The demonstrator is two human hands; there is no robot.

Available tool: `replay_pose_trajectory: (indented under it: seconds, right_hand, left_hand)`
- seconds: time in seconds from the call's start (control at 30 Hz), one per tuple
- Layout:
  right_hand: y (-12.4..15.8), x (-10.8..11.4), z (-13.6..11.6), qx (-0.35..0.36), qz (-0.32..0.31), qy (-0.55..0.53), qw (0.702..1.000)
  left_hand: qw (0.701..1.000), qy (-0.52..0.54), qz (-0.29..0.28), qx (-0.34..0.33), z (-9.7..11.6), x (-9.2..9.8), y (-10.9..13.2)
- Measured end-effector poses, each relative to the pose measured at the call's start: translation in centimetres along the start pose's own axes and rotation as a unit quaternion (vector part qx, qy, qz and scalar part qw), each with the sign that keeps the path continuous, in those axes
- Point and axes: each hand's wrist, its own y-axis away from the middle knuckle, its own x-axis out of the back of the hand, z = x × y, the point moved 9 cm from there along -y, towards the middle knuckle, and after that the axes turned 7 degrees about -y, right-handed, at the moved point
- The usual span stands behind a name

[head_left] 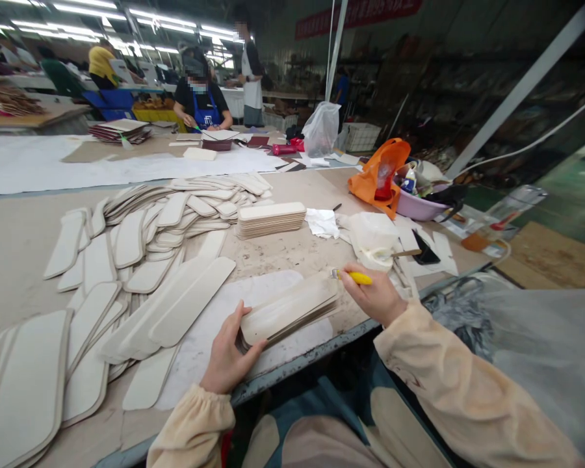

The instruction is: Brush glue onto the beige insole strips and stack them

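My left hand (pixel 229 354) grips the near end of a small stack of cream oblong pieces (pixel 292 309) lying on a white sheet (pixel 214 325) at the table's front edge. My right hand (pixel 375 296) rests at the stack's far end, fingers closed round a yellow-handled tool (pixel 353 277) whose tip points left over the top piece. Many more cream oblong pieces (pixel 127 273) lie fanned out across the table to the left. A neat pile of them (pixel 270 219) stands further back in the middle.
A white container with a brush (pixel 377 244), a white cloth (pixel 322 222), an orange bag (pixel 383 175) and a lilac basin (pixel 419 207) sit to the right. A person in a blue apron (pixel 201 97) works at the far table, with others behind. The table's metal edge (pixel 292 370) runs close to my lap.
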Motion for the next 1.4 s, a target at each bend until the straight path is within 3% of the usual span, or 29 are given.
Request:
replay_pose_trajectory:
  seconds: [0.07, 0.27, 0.4, 0.5, 0.6, 0.7, 0.77, 0.83, 0.9, 1.03, 1.1, 1.17, 1.27, 1.4]
  right_hand:
    - [0.5, -1.3, -1.5, 0.043, -0.026, 0.058, 0.997]
    - [3.3, -8.3, -6.2, 0.127, -0.164, 0.184, 0.961]
    - [5.7, -10.7, -11.7, 0.23, -0.186, 0.146, 0.944]
    - [6.7, -10.3, -14.5, 0.293, -0.167, 0.071, 0.939]
    - [5.6, -8.3, -13.3, 0.264, -0.115, 0.054, 0.956]
    - [3.4, -6.4, -8.9, 0.157, -0.08, 0.118, 0.977]
    - [2.4, -6.1, -6.3, 0.093, -0.089, 0.167, 0.978]
    - [2.3, -7.0, -5.4, 0.072, -0.117, 0.194, 0.971]
    - [3.0, -8.7, -6.6, 0.102, -0.145, 0.195, 0.965]
    - [5.7, -11.6, -12.3, 0.225, -0.161, 0.137, 0.951]
    - [6.9, -11.8, -14.6, 0.268, -0.149, 0.091, 0.947]
    - [7.3, -10.9, -15.3, 0.282, -0.123, 0.057, 0.95]
    - [6.3, -8.4, -12.8, 0.247, -0.073, 0.058, 0.964]
    - [4.0, -5.1, -6.2, 0.143, -0.03, 0.116, 0.982]
  left_hand:
    - [1.0, -0.001, -0.001, -0.004, 0.1, 0.0, 0.0]
    - [1.0, -0.009, 0.002, -0.005, 0.0, 0.0, 0.0]
    - [1.0, -0.006, 0.006, -0.003, -0.3, -0.1, 0.0]
    - [1.0, 0.0, 0.005, -0.005, -0.3, -0.2, 0.1]
    - [1.0, -0.001, 0.007, -0.007, -0.2, -0.1, 0.1]
    - [1.0, -0.006, 0.006, -0.005, 0.0, 0.0, 0.1]
    - [1.0, -0.007, 0.005, 0.0, -0.1, -0.1, 0.0]
    - [1.0, -0.006, 0.006, 0.005, -0.2, -0.1, 0.1]
    - [1.0, -0.002, 0.007, 0.007, -0.3, -0.1, 0.1]
    - [1.0, 0.01, 0.006, 0.005, -0.5, -0.3, 0.2]
    - [1.0, 0.016, 0.006, 0.007, -0.6, -0.3, 0.2]
    - [1.0, 0.019, 0.006, 0.01, -0.6, -0.3, 0.2]
    - [1.0, 0.008, 0.007, 0.006, -0.4, -0.2, 0.1]
    - [1.0, -0.01, 0.011, 0.003, -0.2, 0.0, 0.1]
